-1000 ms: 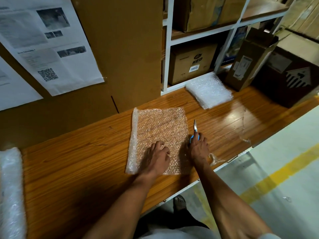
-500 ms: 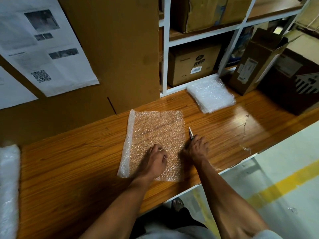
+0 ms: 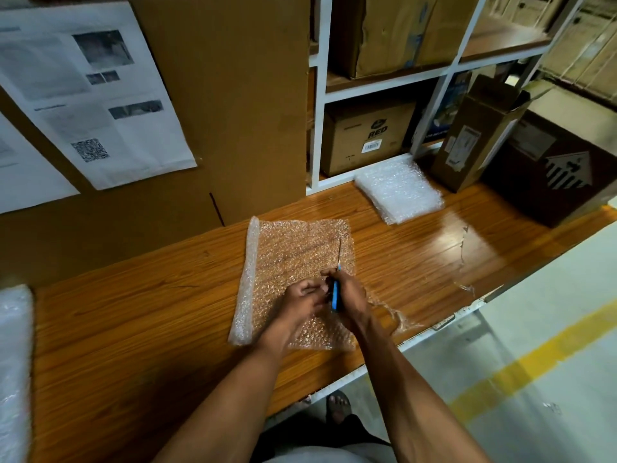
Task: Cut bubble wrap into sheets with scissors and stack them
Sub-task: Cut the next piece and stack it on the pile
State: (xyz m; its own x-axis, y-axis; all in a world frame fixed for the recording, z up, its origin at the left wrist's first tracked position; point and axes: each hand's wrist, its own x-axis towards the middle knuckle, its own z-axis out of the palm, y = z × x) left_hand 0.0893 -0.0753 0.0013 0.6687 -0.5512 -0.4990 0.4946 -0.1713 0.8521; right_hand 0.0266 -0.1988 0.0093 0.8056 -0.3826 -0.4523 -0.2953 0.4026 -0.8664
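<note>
A clear bubble wrap sheet (image 3: pixel 293 259) lies flat on the wooden table (image 3: pixel 140 315), its left edge folded into a thick white band. My right hand (image 3: pixel 350 302) grips blue-handled scissors (image 3: pixel 336 289), blades pointing away over the sheet's right part. My left hand (image 3: pixel 300 305) rests on the sheet with fingers curled, touching the scissors' handle and my right hand. A stack of cut sheets (image 3: pixel 399 190) sits at the back right of the table.
A bubble wrap roll (image 3: pixel 13 369) lies at the far left edge. Cardboard boxes (image 3: pixel 480 132) stand at the right end, white shelving (image 3: pixel 320 95) with cartons behind. A thin plastic scrap (image 3: pixel 465 289) lies near the table's front edge. A cardboard wall with printed papers rises behind.
My right hand has swung the scissors leftward over the sheet, blades now pointing up across it. My left hand has slid right to meet the scissors' handle.
</note>
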